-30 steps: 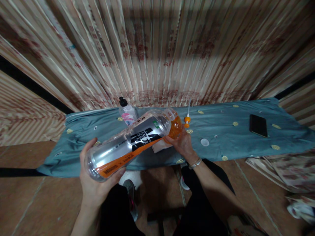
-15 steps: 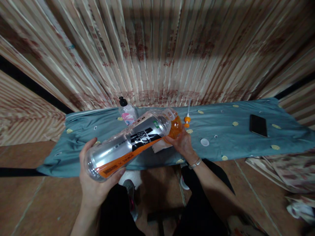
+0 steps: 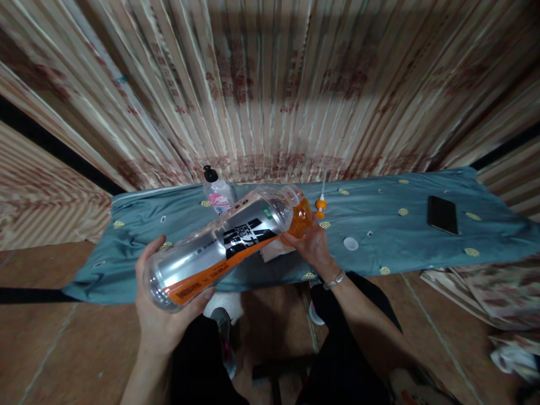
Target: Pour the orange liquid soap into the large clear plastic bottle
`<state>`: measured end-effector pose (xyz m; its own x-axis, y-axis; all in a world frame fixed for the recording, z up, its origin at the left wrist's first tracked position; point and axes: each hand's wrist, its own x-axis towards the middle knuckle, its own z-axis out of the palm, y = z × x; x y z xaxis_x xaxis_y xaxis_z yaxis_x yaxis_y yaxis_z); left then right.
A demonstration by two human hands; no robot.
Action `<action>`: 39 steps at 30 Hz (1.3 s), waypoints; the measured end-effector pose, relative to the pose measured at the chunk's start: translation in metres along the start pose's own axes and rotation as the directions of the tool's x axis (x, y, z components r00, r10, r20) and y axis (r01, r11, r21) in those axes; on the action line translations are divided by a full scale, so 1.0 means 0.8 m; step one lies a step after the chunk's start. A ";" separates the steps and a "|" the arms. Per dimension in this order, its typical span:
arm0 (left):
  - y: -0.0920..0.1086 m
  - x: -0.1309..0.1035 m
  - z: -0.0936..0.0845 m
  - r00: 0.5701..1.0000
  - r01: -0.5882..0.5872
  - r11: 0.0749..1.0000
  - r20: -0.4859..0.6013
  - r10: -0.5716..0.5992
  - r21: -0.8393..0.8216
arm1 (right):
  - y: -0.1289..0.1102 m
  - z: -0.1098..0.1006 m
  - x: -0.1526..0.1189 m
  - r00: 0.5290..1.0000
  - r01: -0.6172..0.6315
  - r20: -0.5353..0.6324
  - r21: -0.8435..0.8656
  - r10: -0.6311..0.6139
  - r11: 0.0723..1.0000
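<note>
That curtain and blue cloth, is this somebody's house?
Probably a room in a home. A long patterned curtain hangs behind a low surface under a blue cloth, with a phone and a small pump bottle on it, above a tiled floor.

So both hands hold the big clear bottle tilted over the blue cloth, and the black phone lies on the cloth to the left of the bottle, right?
Not quite: the head view shows the black phone lying to the right of the bottle, not left. The rest holds: left hand and right hand hold it tilted over the blue cloth.

bottle (image 3: 223, 242) mouth hidden behind right hand (image 3: 314, 247), label text too small, forearms cut off
</note>
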<state>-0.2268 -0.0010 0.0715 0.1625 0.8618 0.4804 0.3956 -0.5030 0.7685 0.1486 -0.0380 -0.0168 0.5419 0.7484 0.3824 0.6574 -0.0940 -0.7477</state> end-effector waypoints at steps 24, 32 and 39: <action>0.020 0.003 0.009 1.000 0.023 1.000 -0.009 -0.023 0.020 | -0.007 -0.003 0.001 1.000 -0.017 0.002 0.026 0.017 1.000; 0.019 0.001 0.008 1.000 0.026 1.000 -0.006 -0.026 0.007 | -0.002 -0.001 0.000 1.000 0.005 0.030 0.020 -0.006 1.000; 0.011 0.000 0.004 1.000 -0.010 1.000 0.005 0.010 0.022 | 0.002 0.003 0.000 1.000 0.018 -0.019 -0.008 -0.018 1.000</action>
<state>-0.2205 -0.0050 0.0771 0.1710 0.8571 0.4859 0.4142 -0.5100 0.7539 0.1485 -0.0370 -0.0193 0.5399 0.7372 0.4063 0.6712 -0.0857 -0.7363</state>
